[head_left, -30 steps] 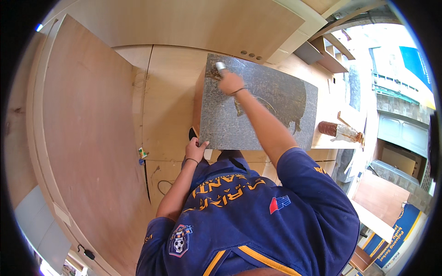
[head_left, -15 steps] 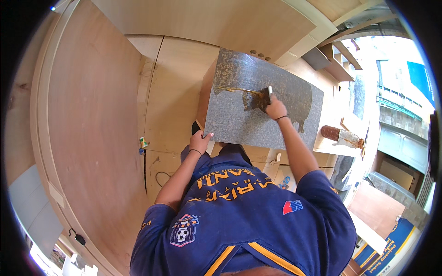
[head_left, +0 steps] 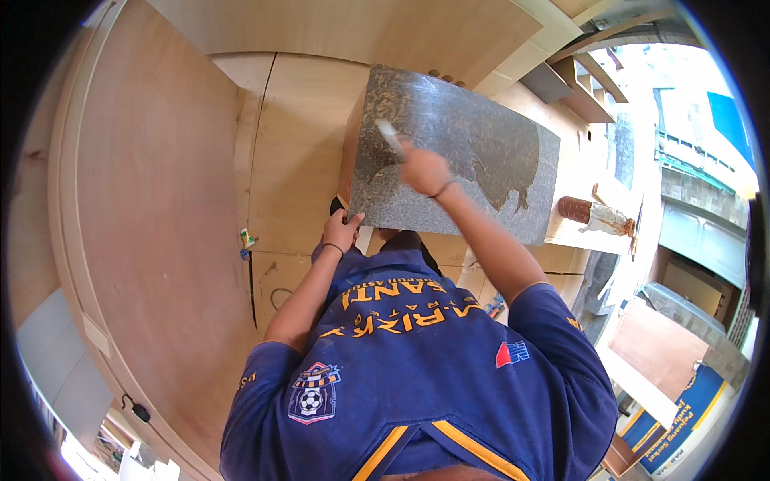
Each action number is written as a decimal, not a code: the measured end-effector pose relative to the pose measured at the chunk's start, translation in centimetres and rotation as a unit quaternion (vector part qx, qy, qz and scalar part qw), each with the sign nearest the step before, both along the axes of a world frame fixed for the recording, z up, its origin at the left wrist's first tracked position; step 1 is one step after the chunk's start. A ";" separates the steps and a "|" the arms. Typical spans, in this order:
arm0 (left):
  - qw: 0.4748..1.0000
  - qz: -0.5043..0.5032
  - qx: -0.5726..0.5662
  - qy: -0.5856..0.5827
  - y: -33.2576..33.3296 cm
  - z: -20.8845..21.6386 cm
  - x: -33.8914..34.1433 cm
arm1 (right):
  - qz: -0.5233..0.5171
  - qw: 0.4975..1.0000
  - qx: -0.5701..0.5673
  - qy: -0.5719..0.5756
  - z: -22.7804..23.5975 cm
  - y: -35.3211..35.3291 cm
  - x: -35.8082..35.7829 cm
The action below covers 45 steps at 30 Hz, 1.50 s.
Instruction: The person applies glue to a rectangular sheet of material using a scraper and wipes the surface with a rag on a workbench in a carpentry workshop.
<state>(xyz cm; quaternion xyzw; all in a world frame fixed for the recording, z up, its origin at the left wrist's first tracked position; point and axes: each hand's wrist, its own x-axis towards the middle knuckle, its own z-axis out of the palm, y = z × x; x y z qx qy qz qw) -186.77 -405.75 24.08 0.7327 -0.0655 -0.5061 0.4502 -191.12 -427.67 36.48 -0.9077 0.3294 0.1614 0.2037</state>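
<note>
A grey speckled board [head_left: 449, 200] lies in front of me on top of a box-like wooden piece. Brown, glossy glue-like film [head_left: 505, 156] covers its far and middle parts, with a ragged edge toward me. My right hand [head_left: 425, 170] is closed around a flat scraper [head_left: 390, 136], whose pale part shows over the board's left half; motion blurs it. At the near left corner, my left hand [head_left: 343, 231] grips the board's edge, thumb on top. A dark rounded object [head_left: 337, 206] shows beside that hand, partly hidden.
A large wooden panel [head_left: 160, 224] stands at the left. Beyond the board's right end lies a reddish-brown cylinder in torn wrapping [head_left: 597, 216]. Small open wooden shelving [head_left: 589, 88] is at the far right. A small green-and-white packet [head_left: 246, 238] lies left of me.
My right hand has swept the scraper leftward and slightly away, from the board's middle to its left part. The thick glue ridge there is now spread thin. My left hand stays at the corner.
</note>
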 end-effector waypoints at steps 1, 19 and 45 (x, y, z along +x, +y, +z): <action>1.000 -0.009 -0.014 0.004 0.3 -0.1 0.0 | -0.010 1.000 -0.024 0.017 -0.3 -1.8 -2.3; 0.985 0.073 -0.095 0.127 1.8 -1.8 -1.3 | -0.015 0.998 -0.045 0.042 -4.1 -2.2 -5.5; 0.946 0.276 0.149 0.082 19.7 -7.2 -20.4 | 0.358 0.932 0.035 -0.039 -2.7 12.8 -4.5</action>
